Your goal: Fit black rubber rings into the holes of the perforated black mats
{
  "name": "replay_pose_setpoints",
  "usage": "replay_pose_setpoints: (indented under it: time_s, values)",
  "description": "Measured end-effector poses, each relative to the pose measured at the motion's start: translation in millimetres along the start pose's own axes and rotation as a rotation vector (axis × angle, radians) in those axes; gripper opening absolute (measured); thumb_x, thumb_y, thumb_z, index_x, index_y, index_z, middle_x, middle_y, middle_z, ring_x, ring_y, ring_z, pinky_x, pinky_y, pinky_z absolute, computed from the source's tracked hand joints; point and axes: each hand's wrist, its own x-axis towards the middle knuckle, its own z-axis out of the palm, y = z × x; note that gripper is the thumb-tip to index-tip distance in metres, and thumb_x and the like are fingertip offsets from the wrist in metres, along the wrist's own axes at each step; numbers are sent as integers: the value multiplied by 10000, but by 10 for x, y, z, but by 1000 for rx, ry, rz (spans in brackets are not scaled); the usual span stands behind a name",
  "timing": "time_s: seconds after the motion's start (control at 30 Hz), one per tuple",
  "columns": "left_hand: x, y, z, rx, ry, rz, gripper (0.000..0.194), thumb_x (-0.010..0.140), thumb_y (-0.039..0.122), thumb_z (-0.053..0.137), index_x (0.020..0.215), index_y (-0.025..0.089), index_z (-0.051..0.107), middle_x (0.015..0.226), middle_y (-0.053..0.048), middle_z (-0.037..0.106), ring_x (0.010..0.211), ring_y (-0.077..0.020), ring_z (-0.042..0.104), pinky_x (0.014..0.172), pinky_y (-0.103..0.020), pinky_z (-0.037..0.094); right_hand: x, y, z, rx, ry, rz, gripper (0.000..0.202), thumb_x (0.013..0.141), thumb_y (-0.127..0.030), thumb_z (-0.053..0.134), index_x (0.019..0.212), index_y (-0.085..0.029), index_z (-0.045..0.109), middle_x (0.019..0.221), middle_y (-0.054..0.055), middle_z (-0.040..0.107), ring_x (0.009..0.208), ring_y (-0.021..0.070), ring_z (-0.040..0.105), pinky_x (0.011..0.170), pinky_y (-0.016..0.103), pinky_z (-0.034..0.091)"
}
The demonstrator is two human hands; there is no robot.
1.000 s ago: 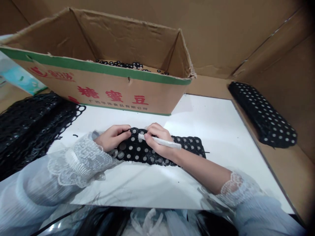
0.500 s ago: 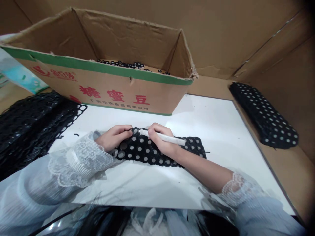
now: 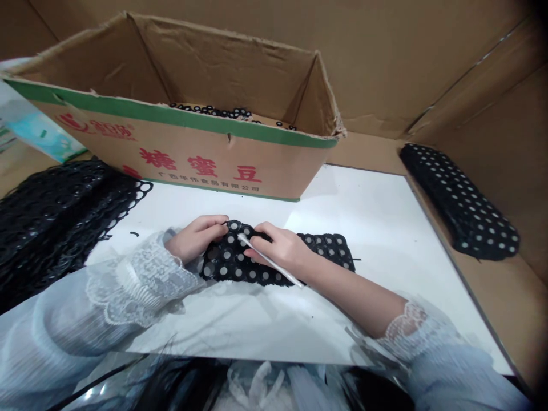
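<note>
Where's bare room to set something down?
Right: white board between box, sheet and bundle, nearly bare. Front: between sheet and near edge, sleeves either side. Crowded: mesh at left; left hand, right hand and white tool at the sheet.

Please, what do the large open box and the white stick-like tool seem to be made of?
The open box: most likely cardboard, brown and matt, with frayed edges. The white tool in the right hand: perhaps plastic, smooth with a faint sheen, though blur leaves this open.

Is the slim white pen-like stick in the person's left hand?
No: the right hand holds the slim white pen-like stick, while the left hand holds the flat black sheet dotted with pale discs.
</note>
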Motion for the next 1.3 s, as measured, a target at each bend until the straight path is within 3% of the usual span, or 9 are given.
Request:
replay_pose_setpoints:
  time_s: [0.1, 0.17, 0.33, 0.43, 0.57, 0.73, 1.1, 1.3]
  values:
    - [1, 13, -15, -32, -69, 35, 216, 785, 333, 375, 680, 164, 459, 643, 28, 445, 636, -118, 448, 605, -217, 392, -1, -9, 38, -57, 0, -10, 309, 895, -355, 307, 785, -176, 533, 818, 61, 507, 537, 80, 431, 469, 208, 349]
    - [-23, 58, 5, 67, -37, 85, 239, 805, 339, 341, 663, 170, 431, 627, 28, 434, 629, -121, 438, 605, -224, 377, -6, -13, 78, -65, -13, -5, 319, 897, -376, 288, 800, -182, 522, 789, 51, 480, 515, 77, 401, 452, 209, 320]
    - [-168, 237, 185, 456, 201, 132, 215, 813, 267, 295, 609, 198, 299, 519, 34, 368, 490, -123, 380, 509, -249, 301, -7, -51, 179, -122, -93, 51, 204, 898, -297, 299, 895, -227, 491, 790, 36, 446, 490, 70, 364, 437, 204, 271]
    - [-221, 287, 247, 573, 307, 176, 203, 800, 251, 299, 606, 207, 259, 525, 21, 363, 493, -138, 369, 503, -263, 286, 22, -67, 186, -205, -125, 111, 169, 886, -247, 325, 928, -240, 488, 767, 27, 448, 467, 65, 357, 436, 210, 253]
    - [-161, 219, 143, 435, 185, 149, 231, 820, 316, 277, 625, 199, 320, 552, 21, 398, 543, -138, 408, 535, -250, 328, 49, -14, 96, -150, -86, 76, 307, 891, -388, 282, 869, -209, 529, 787, 40, 486, 488, 72, 399, 440, 205, 280]
    - [-53, 88, 0, 225, 33, 68, 297, 797, 416, 319, 629, 183, 396, 599, 26, 404, 617, -133, 418, 614, -243, 361, 33, 67, 4, 63, -47, -24, 369, 901, -351, 244, 815, -171, 555, 864, 65, 517, 599, 93, 470, 543, 209, 390]
    - [-55, 87, 13, 91, -10, 24, 278, 789, 394, 341, 628, 175, 401, 592, 39, 375, 601, -118, 393, 598, -230, 351, 46, 15, 60, -133, -59, 9, 394, 892, -433, 260, 772, -208, 560, 790, 35, 485, 511, 74, 368, 459, 207, 254]
    - [-65, 91, 48, 182, 48, 49, 292, 802, 396, 300, 624, 184, 393, 588, 34, 403, 595, -125, 409, 593, -240, 361, 27, -8, 108, -253, -24, 1, 338, 903, -395, 260, 807, -223, 535, 748, 24, 461, 499, 77, 361, 449, 217, 195]
